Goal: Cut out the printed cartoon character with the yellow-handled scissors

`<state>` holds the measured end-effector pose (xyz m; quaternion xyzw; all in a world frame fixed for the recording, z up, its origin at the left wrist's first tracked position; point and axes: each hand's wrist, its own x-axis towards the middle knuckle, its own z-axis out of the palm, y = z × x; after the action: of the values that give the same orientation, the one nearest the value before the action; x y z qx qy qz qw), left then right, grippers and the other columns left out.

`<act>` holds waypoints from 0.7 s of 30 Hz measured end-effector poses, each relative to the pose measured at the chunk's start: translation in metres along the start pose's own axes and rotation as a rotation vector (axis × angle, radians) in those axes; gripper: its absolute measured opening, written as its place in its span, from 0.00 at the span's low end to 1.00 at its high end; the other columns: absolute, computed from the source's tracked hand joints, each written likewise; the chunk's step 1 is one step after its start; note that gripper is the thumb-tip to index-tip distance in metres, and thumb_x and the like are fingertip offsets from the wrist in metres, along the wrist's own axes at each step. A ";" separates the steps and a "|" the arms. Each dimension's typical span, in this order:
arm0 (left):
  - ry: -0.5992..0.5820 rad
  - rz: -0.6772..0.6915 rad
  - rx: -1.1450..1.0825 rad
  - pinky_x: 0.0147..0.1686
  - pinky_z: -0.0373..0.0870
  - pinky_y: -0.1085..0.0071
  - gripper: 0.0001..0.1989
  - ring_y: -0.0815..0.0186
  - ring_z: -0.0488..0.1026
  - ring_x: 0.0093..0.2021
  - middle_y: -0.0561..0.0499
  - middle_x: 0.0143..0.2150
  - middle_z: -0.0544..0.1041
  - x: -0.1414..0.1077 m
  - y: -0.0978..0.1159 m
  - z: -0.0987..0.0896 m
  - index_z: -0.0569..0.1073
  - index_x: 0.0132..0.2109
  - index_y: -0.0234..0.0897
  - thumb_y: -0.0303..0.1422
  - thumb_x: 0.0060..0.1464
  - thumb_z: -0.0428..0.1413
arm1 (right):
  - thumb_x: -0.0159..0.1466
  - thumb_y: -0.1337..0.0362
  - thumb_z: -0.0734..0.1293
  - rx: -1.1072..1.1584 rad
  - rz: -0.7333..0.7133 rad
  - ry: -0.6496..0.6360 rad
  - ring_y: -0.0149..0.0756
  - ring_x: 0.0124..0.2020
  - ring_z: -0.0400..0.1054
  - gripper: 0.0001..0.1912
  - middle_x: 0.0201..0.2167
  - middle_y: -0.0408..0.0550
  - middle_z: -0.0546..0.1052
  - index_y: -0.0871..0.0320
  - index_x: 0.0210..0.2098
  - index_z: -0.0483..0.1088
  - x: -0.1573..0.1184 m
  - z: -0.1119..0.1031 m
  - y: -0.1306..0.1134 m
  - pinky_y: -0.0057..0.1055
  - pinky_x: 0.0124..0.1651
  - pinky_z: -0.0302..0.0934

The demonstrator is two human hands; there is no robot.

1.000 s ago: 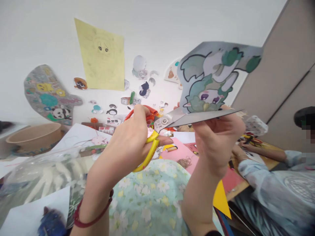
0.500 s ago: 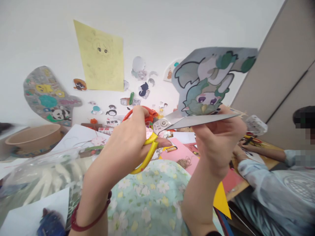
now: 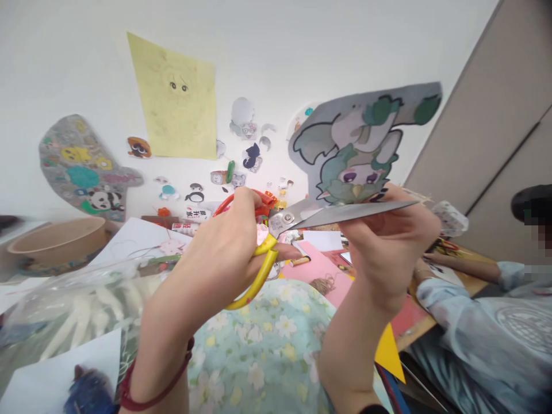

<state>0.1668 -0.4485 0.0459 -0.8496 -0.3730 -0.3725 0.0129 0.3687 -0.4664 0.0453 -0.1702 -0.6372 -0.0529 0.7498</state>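
Note:
Red and yellow scissors (image 3: 284, 219) are in my left hand (image 3: 222, 247), whose fingers go through the handle loops. Their blades point right and stand apart, one passing behind and one in front of the lower edge of a paper drawing (image 3: 353, 144). The drawing shows a green and grey winged creature, upside down, with a grey margin round it. My right hand (image 3: 383, 247) grips the drawing from below, at its lower right edge, close to the blade tips; some of its fingers are hidden behind the paper.
Cutouts and a yellow sketch (image 3: 181, 109) are on the white wall. At left are a brown bowl (image 3: 60, 238) and a plastic bag (image 3: 81, 305). Pink paper (image 3: 317, 267) and twine (image 3: 323, 283) lie ahead. A person in a pale shirt (image 3: 483, 328) sits at right.
The drawing has shifted left and tilted slightly against the blades. My right hand's knuckles have turned a little to the right. The scissors stay nearly in place.

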 end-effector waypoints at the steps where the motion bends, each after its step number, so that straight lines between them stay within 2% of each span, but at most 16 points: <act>1: -0.007 -0.002 0.004 0.23 0.58 0.67 0.25 0.62 0.69 0.24 0.49 0.32 0.72 0.000 0.000 0.000 0.61 0.48 0.36 0.55 0.61 0.49 | 0.53 0.74 0.76 -0.003 0.007 -0.001 0.32 0.32 0.75 0.13 0.29 0.41 0.80 0.52 0.36 0.81 0.000 0.000 0.000 0.27 0.35 0.74; 5: 0.013 0.003 0.053 0.23 0.58 0.66 0.22 0.61 0.71 0.26 0.45 0.36 0.75 -0.001 0.000 0.002 0.61 0.48 0.36 0.52 0.62 0.49 | 0.53 0.75 0.75 -0.001 0.020 -0.009 0.30 0.32 0.74 0.13 0.30 0.40 0.80 0.52 0.36 0.80 -0.001 0.000 -0.001 0.26 0.35 0.73; 10: -0.004 -0.001 0.063 0.22 0.54 0.67 0.22 0.62 0.70 0.24 0.45 0.35 0.75 0.000 0.000 0.002 0.60 0.48 0.37 0.52 0.63 0.47 | 0.55 0.74 0.74 0.014 0.012 -0.002 0.29 0.31 0.73 0.11 0.29 0.40 0.78 0.53 0.34 0.80 -0.001 0.001 0.000 0.26 0.34 0.73; 21: -0.021 -0.017 0.034 0.29 0.64 0.65 0.21 0.55 0.78 0.34 0.41 0.42 0.77 -0.001 -0.003 0.004 0.59 0.52 0.37 0.50 0.63 0.49 | 0.57 0.70 0.75 0.082 0.085 -0.002 0.33 0.32 0.77 0.08 0.30 0.41 0.80 0.53 0.36 0.78 -0.006 0.004 0.003 0.30 0.38 0.76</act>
<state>0.1666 -0.4458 0.0413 -0.8499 -0.3866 -0.3575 0.0202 0.3653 -0.4627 0.0397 -0.1663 -0.6319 0.0053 0.7570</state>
